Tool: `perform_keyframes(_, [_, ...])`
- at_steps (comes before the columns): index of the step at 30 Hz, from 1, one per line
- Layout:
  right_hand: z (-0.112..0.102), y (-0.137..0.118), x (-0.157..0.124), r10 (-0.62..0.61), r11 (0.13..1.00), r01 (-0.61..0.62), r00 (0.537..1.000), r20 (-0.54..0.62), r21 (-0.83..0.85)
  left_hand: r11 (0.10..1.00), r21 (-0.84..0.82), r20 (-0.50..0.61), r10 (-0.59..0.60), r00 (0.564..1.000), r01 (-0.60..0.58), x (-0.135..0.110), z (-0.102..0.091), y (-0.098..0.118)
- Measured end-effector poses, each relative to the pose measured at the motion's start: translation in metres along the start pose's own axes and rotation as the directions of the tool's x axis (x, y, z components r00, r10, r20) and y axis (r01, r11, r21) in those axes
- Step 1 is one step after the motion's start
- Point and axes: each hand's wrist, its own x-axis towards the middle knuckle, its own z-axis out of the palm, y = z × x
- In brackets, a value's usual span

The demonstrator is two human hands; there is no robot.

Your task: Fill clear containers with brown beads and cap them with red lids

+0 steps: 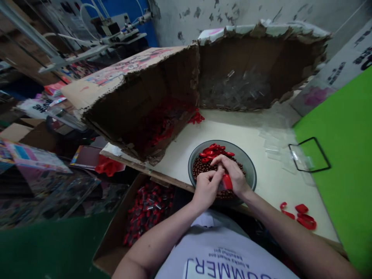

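Observation:
My hands meet above a grey-green bowl (253,170) of brown beads (200,167) with red plastic pieces (213,150) heaped on them. In my right hand (234,174), fingers curled, is a red plastic piece (227,182) that shows below the palm. My left hand (207,188) is closed, thumb and forefinger pinched together against the right fingers. Between the hands a see-through part shows beside the red one; the fingers hide most of it.
A torn carton (128,97) with red pieces and another carton (261,54) with clear plastic pieces stand behind the bowl. Clear pieces (273,147) and red parts (306,221) lie on the right. Below left, a box (109,236) contains many red-and-clear items. A green panel (345,135) borders the table.

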Motion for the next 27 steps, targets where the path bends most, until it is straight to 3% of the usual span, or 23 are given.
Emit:
perform_keyframes(5, [0.003,0.013,-0.013,0.054,0.998,-0.055,0.997,0.061,0.014,0.996,0.092,0.015,-0.007,1.000,0.006,-0.007,-0.003,-0.014])
perform_keyframes(11, [0.020,0.041,-0.026,0.224,0.968,-0.238,0.962,0.156,0.078,0.979,0.063,0.094,-0.199,0.975,0.194,-0.015,-0.017,-0.035])
perform_keyframes(12, [0.020,0.043,-0.025,0.247,0.959,-0.266,0.954,0.170,0.095,0.971,0.033,0.064,-0.238,0.969,0.236,-0.016,-0.024,-0.038])
perform_keyframes(14, [0.008,0.047,-0.018,0.271,0.949,-0.291,0.949,0.160,0.118,0.956,-0.050,-0.100,-0.294,0.951,0.290,-0.019,-0.047,-0.045])
perform_keyframes(16, [-0.024,0.054,-0.008,0.266,0.959,-0.270,0.962,0.054,0.081,0.951,-0.121,-0.365,-0.310,0.878,0.285,-0.025,-0.083,-0.055])
perform_keyframes(18, [-0.075,0.068,0.002,0.221,0.964,-0.243,0.959,-0.180,-0.110,0.957,-0.101,-0.609,-0.277,0.743,0.273,-0.036,-0.130,-0.069])
perform_keyframes(19, [-0.105,0.078,0.006,0.167,0.940,-0.251,0.928,-0.333,-0.229,0.950,-0.067,-0.698,-0.264,0.666,0.307,-0.042,-0.155,-0.078])
perform_keyframes(21, [-0.166,0.101,0.008,0.039,0.791,-0.375,0.819,-0.573,-0.483,0.911,0.039,-0.812,-0.211,0.545,0.410,-0.053,-0.202,-0.098])
perform_keyframes(22, [-0.195,0.113,0.006,-0.014,0.645,-0.473,0.778,-0.628,-0.601,0.873,0.081,-0.844,-0.197,0.498,0.482,-0.057,-0.222,-0.109])
perform_keyframes(24, [-0.240,0.135,0.002,-0.029,0.534,-0.553,0.745,-0.667,-0.640,0.780,0.130,-0.880,-0.194,0.434,0.612,-0.062,-0.251,-0.130])
perform_keyframes(25, [-0.256,0.145,0.001,-0.030,0.490,-0.568,0.747,-0.665,-0.661,0.753,0.154,-0.884,-0.184,0.430,0.640,-0.063,-0.259,-0.139])
perform_keyframes(27, [-0.273,0.161,0.001,-0.020,0.443,-0.549,0.785,-0.619,-0.709,0.737,0.263,-0.878,-0.085,0.471,0.623,-0.062,-0.266,-0.152])
